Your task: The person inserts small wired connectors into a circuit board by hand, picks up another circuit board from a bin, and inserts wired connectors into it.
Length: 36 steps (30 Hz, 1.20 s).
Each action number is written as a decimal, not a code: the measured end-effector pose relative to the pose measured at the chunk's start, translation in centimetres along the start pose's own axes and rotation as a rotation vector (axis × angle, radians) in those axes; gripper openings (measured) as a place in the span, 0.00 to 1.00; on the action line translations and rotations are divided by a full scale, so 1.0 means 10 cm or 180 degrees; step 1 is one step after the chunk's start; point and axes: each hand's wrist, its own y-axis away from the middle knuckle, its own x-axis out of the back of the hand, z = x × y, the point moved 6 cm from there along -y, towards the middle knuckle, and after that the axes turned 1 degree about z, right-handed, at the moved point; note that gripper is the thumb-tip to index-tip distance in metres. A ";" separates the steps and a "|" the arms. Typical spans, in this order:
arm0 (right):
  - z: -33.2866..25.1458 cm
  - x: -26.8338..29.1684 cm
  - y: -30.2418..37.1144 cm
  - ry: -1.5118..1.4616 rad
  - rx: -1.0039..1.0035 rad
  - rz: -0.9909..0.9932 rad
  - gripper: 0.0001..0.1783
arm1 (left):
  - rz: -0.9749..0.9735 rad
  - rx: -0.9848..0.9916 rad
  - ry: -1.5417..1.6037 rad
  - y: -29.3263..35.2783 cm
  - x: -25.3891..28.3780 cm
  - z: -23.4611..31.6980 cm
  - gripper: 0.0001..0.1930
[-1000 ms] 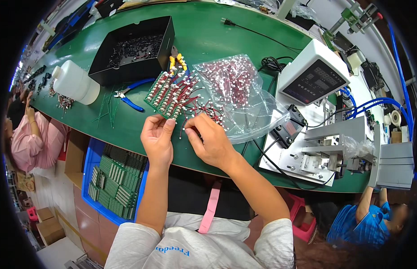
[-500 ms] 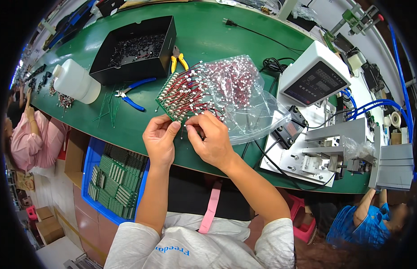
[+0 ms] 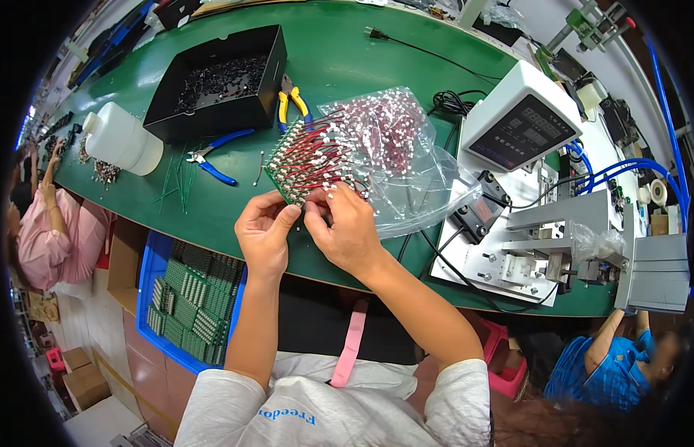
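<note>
My left hand (image 3: pixel 263 235) pinches the near corner of a green circuit board panel (image 3: pixel 273 177) between thumb and fingers. Rows of red and dark wire leads with white connectors (image 3: pixel 317 153) stand up from the panel and lean right. My right hand (image 3: pixel 345 229) is closed at that same corner, its thumb and fingertips pressed together beside my left thumb. What the right fingertips grip is too small and covered to make out. A clear plastic bag (image 3: pixel 414 205) holding many more wire leads (image 3: pixel 392 130) lies against the panel's right side.
Blue-handled cutters (image 3: pixel 216 158), yellow-and-blue pliers (image 3: pixel 293 104), a black box of small dark parts (image 3: pixel 159 112) and a white bottle (image 3: pixel 123 141) lie beyond my hands. A white controller (image 3: pixel 522 115) and press fixture (image 3: pixel 518 264) stand right. Below left, a blue bin (image 3: pixel 144 313) holds boards.
My right hand has shifted slightly left, nearer my left thumb. The panel has tilted a little, and a short loose lead now shows on the table beside its left edge.
</note>
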 end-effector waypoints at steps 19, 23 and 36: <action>0.02 0.04 0.03 0.0069 0.0201 -0.0196 0.10 | -0.0382 -0.0037 -0.0007 0.00 -0.02 0.00 0.15; 0.04 0.05 0.05 0.0187 0.0232 -0.0231 0.10 | -0.0468 0.0006 -0.0110 0.00 -0.05 0.01 0.15; 0.02 0.06 0.03 0.0543 0.0508 -0.0410 0.12 | -0.0533 0.0093 -0.0334 -0.01 -0.04 0.00 0.15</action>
